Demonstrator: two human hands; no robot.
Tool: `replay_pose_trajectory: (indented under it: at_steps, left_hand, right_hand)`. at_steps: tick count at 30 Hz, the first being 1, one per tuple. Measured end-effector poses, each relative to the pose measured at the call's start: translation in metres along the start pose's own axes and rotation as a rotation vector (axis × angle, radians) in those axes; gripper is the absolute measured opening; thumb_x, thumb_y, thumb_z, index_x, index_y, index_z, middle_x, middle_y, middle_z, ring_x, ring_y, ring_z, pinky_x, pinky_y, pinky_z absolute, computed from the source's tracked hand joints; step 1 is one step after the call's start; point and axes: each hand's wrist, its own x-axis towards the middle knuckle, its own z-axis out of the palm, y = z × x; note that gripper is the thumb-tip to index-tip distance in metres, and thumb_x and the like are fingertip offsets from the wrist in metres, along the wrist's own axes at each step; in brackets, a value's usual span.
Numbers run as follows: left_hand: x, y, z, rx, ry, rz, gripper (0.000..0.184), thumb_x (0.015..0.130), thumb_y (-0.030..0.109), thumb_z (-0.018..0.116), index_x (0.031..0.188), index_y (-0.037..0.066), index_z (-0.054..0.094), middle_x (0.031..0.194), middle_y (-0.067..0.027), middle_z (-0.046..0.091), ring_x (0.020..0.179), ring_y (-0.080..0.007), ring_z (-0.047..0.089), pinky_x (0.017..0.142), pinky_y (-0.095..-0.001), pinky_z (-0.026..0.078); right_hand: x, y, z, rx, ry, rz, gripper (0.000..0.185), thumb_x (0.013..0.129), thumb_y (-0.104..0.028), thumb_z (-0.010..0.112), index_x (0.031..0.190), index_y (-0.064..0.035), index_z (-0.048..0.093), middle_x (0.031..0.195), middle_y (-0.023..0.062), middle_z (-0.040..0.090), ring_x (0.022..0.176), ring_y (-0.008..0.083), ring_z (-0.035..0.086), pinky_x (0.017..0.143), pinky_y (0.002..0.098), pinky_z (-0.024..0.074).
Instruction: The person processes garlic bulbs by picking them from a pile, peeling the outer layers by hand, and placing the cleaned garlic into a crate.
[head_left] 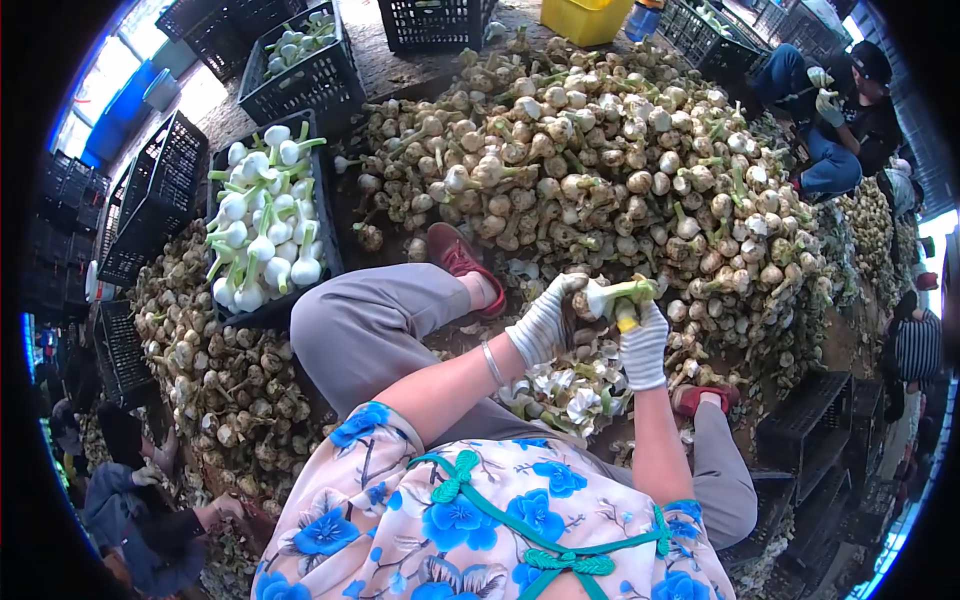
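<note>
Through my head feed, the biggest thing I see is a heap of unpeeled garlic (600, 150), spread across the upper middle and right of the frame. A smaller pile of garlic (225, 390) lies along the left side. At the upper right I make out a seated co-worker (850, 120) in a dark cap and gloves, beside the heap. Left of centre stands a black crate (331, 225) filled with clean white bulbs (265, 215), their green stems pointing various ways. A yellow bin (583, 20) sits at the top edge. Below centre, between the wearer's legs, I see loose pale peelings (580, 400). Just above them are the two hands, both in striped knit gloves. The left hand (543, 322) grips a garlic bulb (600, 298) by its round end, right of the frame's centre, its green stem pointing right. The right hand (643, 345) is closed around a small yellow object (627, 322) just under that stem; I cannot tell its full shape.
</note>
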Motion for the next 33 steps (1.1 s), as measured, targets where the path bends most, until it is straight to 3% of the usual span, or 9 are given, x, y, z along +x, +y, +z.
replay_pose_trajectory:
  at_steps: [4,7,8,12,14,20,23,28,33]
  left_hand:
    - [0.013,0.0,-0.009,0.085,-0.302,-0.242,0.049,0.077,0.05,0.045,0.102,0.009,0.05,0.088,-0.0049,0.056,0.08,-0.0147,0.054,0.07,-0.0293,0.045]
    - [0.011,-0.01,0.0,0.574,-0.01,0.39,0.067,0.075,0.032,0.062,0.125,0.005,0.025,0.105,-0.0064,0.049,0.096,-0.0123,0.047,0.083,-0.0266,0.04]
    - [0.009,-0.012,0.001,0.578,-0.006,0.384,0.067,0.075,0.032,0.062,0.125,0.005,0.025,0.105,-0.0064,0.049,0.096,-0.0123,0.047,0.083,-0.0266,0.04]
    - [0.004,-0.015,0.0,0.71,0.014,0.652,0.067,0.066,0.003,0.068,0.121,0.008,0.03,0.113,-0.0083,0.043,0.101,-0.0156,0.045,0.085,-0.027,0.041]
    - [0.002,-0.007,0.002,0.697,0.071,0.54,0.053,0.07,0.01,0.066,0.116,0.008,0.039,0.101,-0.0054,0.051,0.088,-0.0121,0.052,0.072,-0.0254,0.047]
    - [0.003,0.02,-0.017,0.368,-0.341,-0.065,0.056,0.074,0.038,0.058,0.117,0.007,0.041,0.099,-0.0086,0.054,0.078,-0.0161,0.057,0.059,-0.0284,0.05]
    - [0.011,0.013,-0.014,0.578,-0.034,0.25,0.044,0.078,0.028,0.057,0.115,0.008,0.043,0.092,-0.006,0.056,0.079,-0.0113,0.055,0.071,-0.0247,0.046]
    - [-0.001,0.003,0.005,0.578,0.141,0.429,0.028,0.077,0.015,0.06,0.102,0.005,0.053,0.09,-0.0032,0.057,0.079,-0.0098,0.054,0.075,-0.0231,0.043]
    - [-0.01,0.012,0.008,0.592,0.057,0.341,0.036,0.078,0.021,0.06,0.107,0.002,0.051,0.091,-0.0021,0.057,0.084,-0.0108,0.053,0.08,-0.024,0.041]
  right_hand:
    - [-0.006,-0.014,-0.003,0.606,-0.171,0.439,0.029,0.078,-0.012,0.059,0.103,-0.0006,0.052,0.087,0.0044,0.058,0.072,0.0072,0.054,0.06,0.0167,0.0445]
    - [-0.008,0.009,0.003,0.39,-0.035,0.298,0.028,0.079,-0.015,0.058,0.101,0.0021,0.055,0.088,0.0035,0.058,0.073,0.0053,0.053,0.06,0.0167,0.0428]
    - [-0.01,0.039,-0.007,0.01,-0.032,0.285,0.027,0.081,-0.014,0.056,0.103,0.0015,0.054,0.09,0.0025,0.058,0.074,0.0039,0.051,0.063,0.017,0.0419]
    - [-0.014,-0.006,0.01,0.295,0.022,0.345,0.017,0.082,-0.012,0.054,0.092,0.0004,0.058,0.078,0.0047,0.058,0.067,0.0068,0.05,0.061,0.0199,0.0418]
    - [-0.014,0.007,0.009,-0.005,0.088,-0.167,0.017,0.082,-0.015,0.054,0.089,-0.0002,0.059,0.075,0.0028,0.057,0.065,0.0065,0.049,0.058,0.0207,0.0413]
    - [-0.015,0.031,-0.008,0.304,0.048,0.313,0.018,0.08,-0.02,0.057,0.08,-0.0016,0.06,0.065,0.0016,0.057,0.053,0.0061,0.046,0.049,0.0219,0.0378]
    - [-0.015,0.014,-0.006,0.203,-0.035,0.514,0.02,0.08,-0.022,0.057,0.078,-0.0031,0.06,0.062,0.0024,0.058,0.049,0.0087,0.048,0.047,0.0238,0.0381]
    - [-0.02,0.031,0.01,-0.217,0.036,0.045,0.018,0.081,-0.014,0.053,0.086,0.0022,0.058,0.065,0.0051,0.059,0.057,0.0117,0.051,0.055,0.0259,0.0426]
    - [0.008,0.061,-0.001,-0.124,0.031,0.112,0.017,0.082,-0.013,0.052,0.085,0.0017,0.059,0.072,0.0074,0.06,0.06,0.0111,0.053,0.055,0.0241,0.0429]
